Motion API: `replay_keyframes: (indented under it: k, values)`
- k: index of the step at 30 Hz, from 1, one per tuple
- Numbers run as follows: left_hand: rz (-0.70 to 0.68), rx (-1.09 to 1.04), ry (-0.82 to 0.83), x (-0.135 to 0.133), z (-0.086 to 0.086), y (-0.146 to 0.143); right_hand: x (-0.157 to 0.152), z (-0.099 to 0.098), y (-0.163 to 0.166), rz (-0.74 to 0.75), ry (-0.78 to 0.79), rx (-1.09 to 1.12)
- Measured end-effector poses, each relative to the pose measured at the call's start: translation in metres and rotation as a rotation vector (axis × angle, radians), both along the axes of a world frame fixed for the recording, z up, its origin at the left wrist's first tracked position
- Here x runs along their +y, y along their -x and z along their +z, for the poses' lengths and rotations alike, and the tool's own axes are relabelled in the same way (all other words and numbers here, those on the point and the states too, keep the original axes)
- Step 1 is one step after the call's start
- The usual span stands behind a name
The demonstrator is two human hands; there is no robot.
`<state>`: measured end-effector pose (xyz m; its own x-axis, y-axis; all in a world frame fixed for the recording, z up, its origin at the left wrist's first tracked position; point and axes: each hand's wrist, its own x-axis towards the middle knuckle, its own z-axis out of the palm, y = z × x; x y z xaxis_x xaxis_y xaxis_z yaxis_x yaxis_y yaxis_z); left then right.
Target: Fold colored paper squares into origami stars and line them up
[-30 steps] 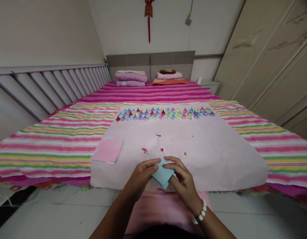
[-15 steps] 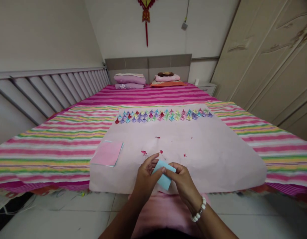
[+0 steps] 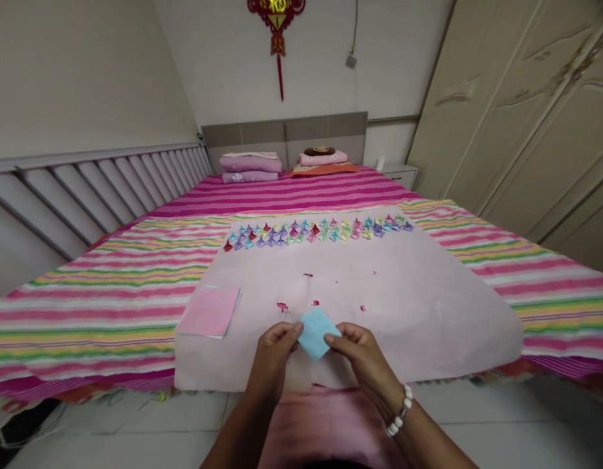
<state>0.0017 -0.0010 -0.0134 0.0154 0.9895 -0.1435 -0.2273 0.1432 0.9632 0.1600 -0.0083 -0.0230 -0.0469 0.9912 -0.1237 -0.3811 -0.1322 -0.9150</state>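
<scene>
On the left of the pale sheet (image 3: 443, 319), shows stacked square papers (image 3: 210, 311), pink uppermost. Next, pinches the left corner of the light-blue paper (image 3: 316, 335) between thumb and fingers of the left hand (image 3: 277, 339). Holds it corner-on over the sheet's near part. Grips near its right corner with the right hand (image 3: 356, 345), above a white-beaded bracelet (image 3: 398, 422).

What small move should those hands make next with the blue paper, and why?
Perhaps one more crease in the blue paper: the left hand and right hand pinch it at opposite sides, and it looks like a flat diamond, while the small paper pieces in rows on the pale sheet look far more folded.
</scene>
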Motion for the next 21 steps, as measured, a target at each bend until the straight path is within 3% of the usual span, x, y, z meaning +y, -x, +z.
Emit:
replay_keyframes:
  k: [4, 7, 9, 17, 21]
  values:
    - [-0.136, 0.209, -0.037, -0.005, -0.004, 0.007, 0.007, 0.008, -0.007, -0.112, -0.013, 0.051]
    - [-0.321, 0.240, -0.018, -0.009, -0.005, 0.007, 0.009, 0.014, -0.009, -0.129, -0.008, 0.074]
    - [-0.375, 0.224, -0.020, -0.009, -0.003, 0.005, 0.010, 0.017, -0.008, -0.110, -0.003, 0.071]
    - [-0.192, 0.226, -0.069, -0.004, 0.007, -0.003, 0.006, 0.018, -0.005, 0.000, -0.048, 0.026]
    - [-0.126, 0.117, -0.026, -0.007, 0.008, -0.007, 0.002, 0.016, -0.006, 0.080, -0.075, -0.003]
